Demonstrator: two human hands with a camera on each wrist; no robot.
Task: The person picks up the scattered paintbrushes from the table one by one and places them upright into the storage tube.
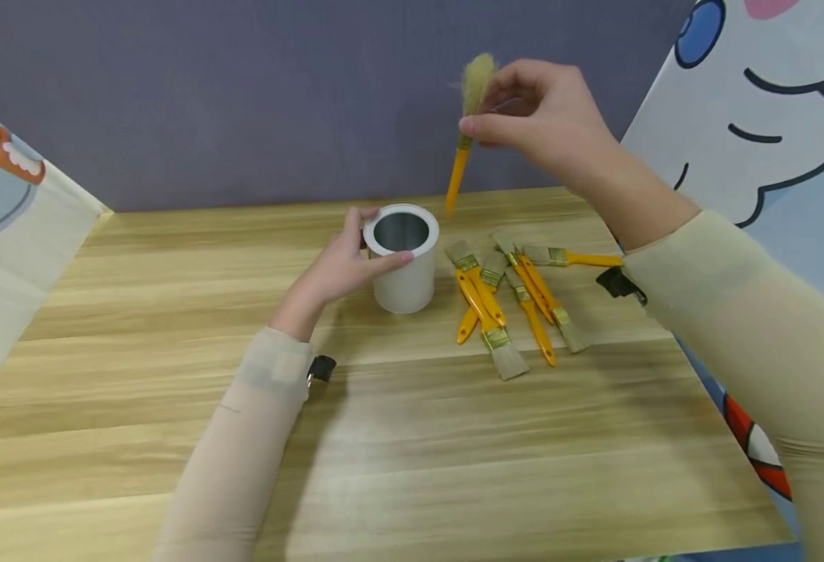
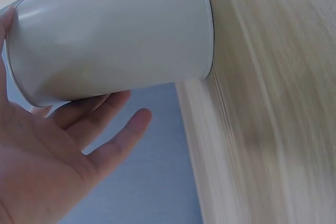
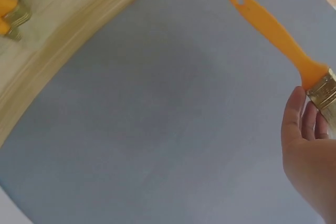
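A white metal can (image 1: 405, 285) stands upright on the wooden table, its mouth facing up and its grey inside showing. My left hand (image 1: 338, 265) holds it at the left, with the thumb across the front of the rim and fingers round the far side. In the left wrist view, fingers lie against the wall of the can (image 2: 115, 35). Above and to the right of the can, my right hand (image 1: 545, 117) pinches a paintbrush (image 1: 458, 172) near its metal band. Its bristles point up, and the orange handle (image 3: 273, 30) slants down toward the can.
Several more paintbrushes (image 1: 485, 300) with orange handles lie in a loose, overlapping pile right of the can. A dark grey wall (image 1: 278, 101) rises behind the table (image 1: 173, 351). Cartoon-printed panels (image 1: 707, 133) stand at the right and left sides.
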